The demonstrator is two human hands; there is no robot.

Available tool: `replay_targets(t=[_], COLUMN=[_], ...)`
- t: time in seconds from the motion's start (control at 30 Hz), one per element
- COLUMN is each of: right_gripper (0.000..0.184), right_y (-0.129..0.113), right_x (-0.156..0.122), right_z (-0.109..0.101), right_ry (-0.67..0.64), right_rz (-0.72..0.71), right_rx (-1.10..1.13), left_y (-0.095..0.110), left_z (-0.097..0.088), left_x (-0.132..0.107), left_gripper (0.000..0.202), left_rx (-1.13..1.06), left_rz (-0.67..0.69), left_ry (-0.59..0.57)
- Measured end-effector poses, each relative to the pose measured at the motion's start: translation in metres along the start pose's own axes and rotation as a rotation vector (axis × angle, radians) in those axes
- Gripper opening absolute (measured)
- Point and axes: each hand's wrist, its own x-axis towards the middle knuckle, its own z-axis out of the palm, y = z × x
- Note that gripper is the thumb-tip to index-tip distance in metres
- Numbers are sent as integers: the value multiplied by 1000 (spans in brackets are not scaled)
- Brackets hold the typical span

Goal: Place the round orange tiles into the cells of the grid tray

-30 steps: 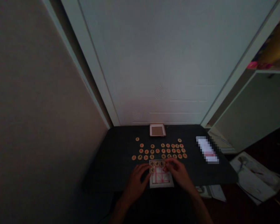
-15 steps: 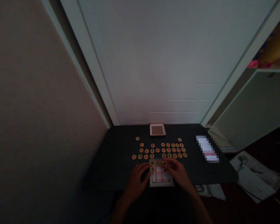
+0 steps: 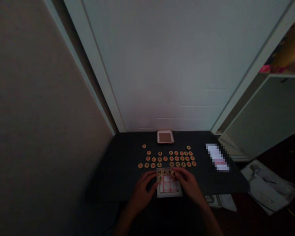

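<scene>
A small white box [image 3: 179, 194] with a pink-lined sheet inside lies at the table's near edge. Several round Chinese chess pieces [image 3: 164, 172] with dark characters line its far side, and one more sits below them at the left. My left hand [image 3: 144, 188] holds the box's left side, thumb and fingers pressed to the wall. At the far right corner, my right hand [image 3: 188, 184] has its fingers closed on a chess piece [image 3: 173, 174] at the end of the row. Its fingertips partly cover that piece.
Several loose chess pieces [image 3: 176, 158] with red or dark characters lie in rough rows beyond the box on the dark table [image 3: 115, 167]. A box lid or tray [image 3: 165, 137] stands by the white panel. A pixelated, phone-like object [image 3: 217, 158] lies at right.
My right fingers have drawn back slightly at the box's far right corner, so more of the end pieces shows. My left hand keeps its hold on the box.
</scene>
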Motion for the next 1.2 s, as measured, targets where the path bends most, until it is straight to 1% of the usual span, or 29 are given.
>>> replay_targets(t=[0.13,0.2,0.27,0.37,0.47,0.57,0.67,0.8,0.97,1.07,1.2], right_gripper=[49,50,47,39,35,33,31,27,23,21,21], right_y=[2,2,1,0,-1,-4,-8,-12,-12,-12,-11], right_x=[-2,-3,-4,-8,-12,-15,-18,-20,-20,-21,-21], right_z=[5,8,12,17,20,22,24,27,28,28,28], right_ry=[-16,-41,-74,-94,-81,-81,-83,-72,-70,-69,-48], right_rz=[26,26,15,-14,-43,-62,-91,-201,-319,-334,-322], right_rx=[106,153,170,119,31,-16,-36,-122,-246,-269,-287], left_y=[4,12,22,38,45,44,39,36,39,43,41], left_z=[-1,0,3,10,17,22,23,22,21,19,18], left_x=[2,4,6,10,14,16,17,18,19,19,17], left_gripper=[27,25,25,26,27,28,32,34,39,36,32], left_rx=[-89,-133,-186,-281,-402,-510,-575,-653,-709,-765,-822], left_rz=[-46,-58,-75,-119,-177,-222,-264,-299,-376,-386,-358], left_ry=[32,32,15,-23,-24,-12,-15,10,17,-2,-44])
